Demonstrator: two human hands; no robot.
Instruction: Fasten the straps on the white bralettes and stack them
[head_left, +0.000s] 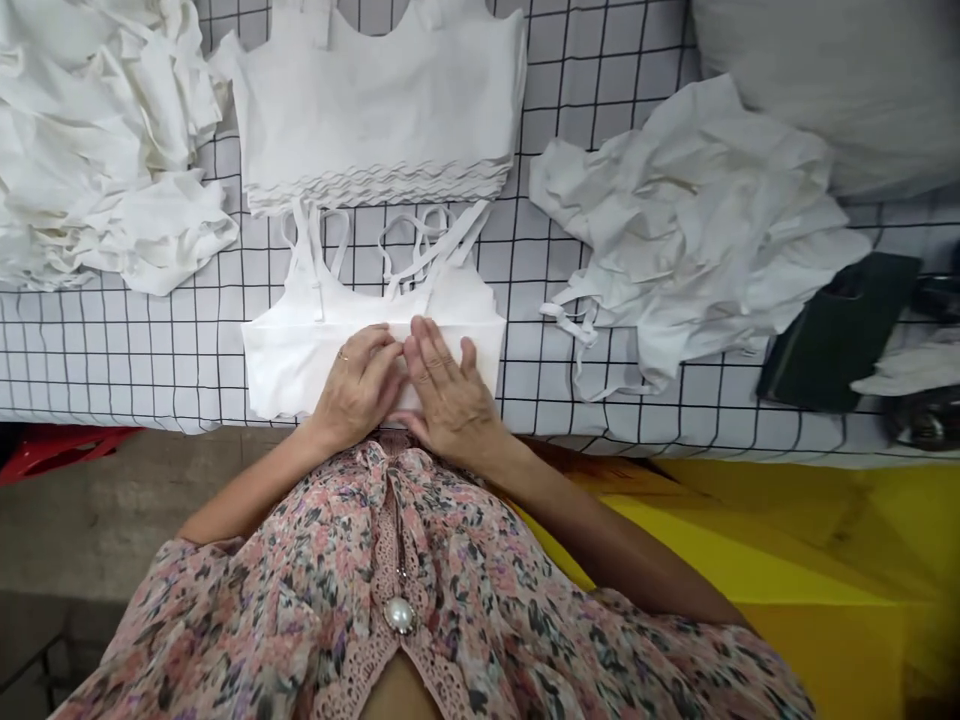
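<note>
My left hand (358,385), with a ring on one finger, and my right hand (446,390) lie side by side on a white strappy crop top (315,355). The top lies flat at the table's near edge, its thin straps pointing away from me. Both palms press down on its lower band, fingertips nearly meeting at the middle, and neither hand grips anything. Just beyond the straps sits a neat stack of similar white tops (375,110). Crumpled white garments form a heap (97,140) on the left and another (697,220) on the right.
A white cover with a black grid (187,365) spreads over the table. A dark green wallet (840,330) lies at the right, and a grey sack (825,90) sits at the back right. Beyond the near edge are a yellow sheet (750,530) and a red plastic object (60,450).
</note>
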